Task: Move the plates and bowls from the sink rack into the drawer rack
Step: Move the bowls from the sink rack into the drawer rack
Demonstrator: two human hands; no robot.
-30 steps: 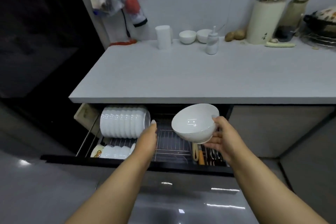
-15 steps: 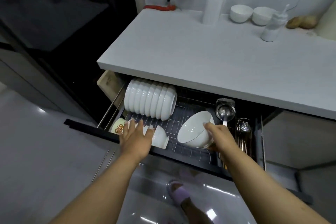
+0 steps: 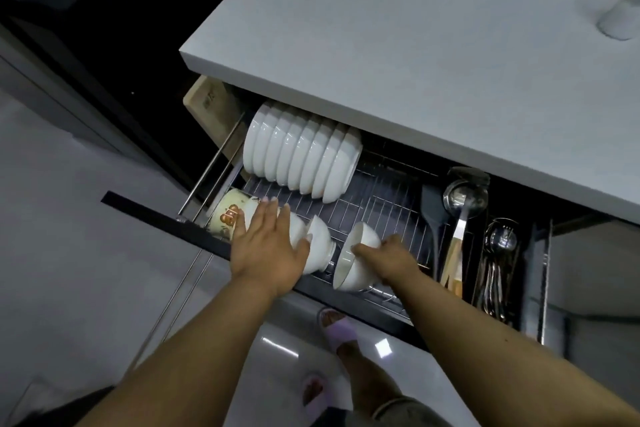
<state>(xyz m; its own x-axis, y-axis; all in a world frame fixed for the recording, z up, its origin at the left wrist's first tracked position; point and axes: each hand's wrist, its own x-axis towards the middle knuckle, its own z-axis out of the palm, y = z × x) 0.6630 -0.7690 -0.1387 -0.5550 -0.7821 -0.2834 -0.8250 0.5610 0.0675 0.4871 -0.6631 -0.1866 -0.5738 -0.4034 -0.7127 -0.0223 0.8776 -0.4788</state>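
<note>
The drawer rack (image 3: 377,198) is pulled out under the counter. My right hand (image 3: 388,258) holds a white bowl (image 3: 355,258) on its side in the rack's front row, its opening facing left. My left hand (image 3: 270,246) lies flat, fingers straight, on the front row of small white bowls (image 3: 320,243), steadying them. A decorated bowl (image 3: 228,215) ends that row at the left. Behind stands a row of larger white bowls (image 3: 304,159) on edge.
A dark spatula (image 3: 433,215), a steel ladle (image 3: 462,199) and a cutlery bin (image 3: 498,263) fill the drawer's right side. A cutting board (image 3: 207,104) stands at its left. The white counter (image 3: 415,45) overhangs the drawer. My slippered feet (image 3: 337,329) are below the drawer front.
My right hand has lowered the bowl into the front row, close to the other small bowls. My left hand stays on that row. The camera has tilted further down.
</note>
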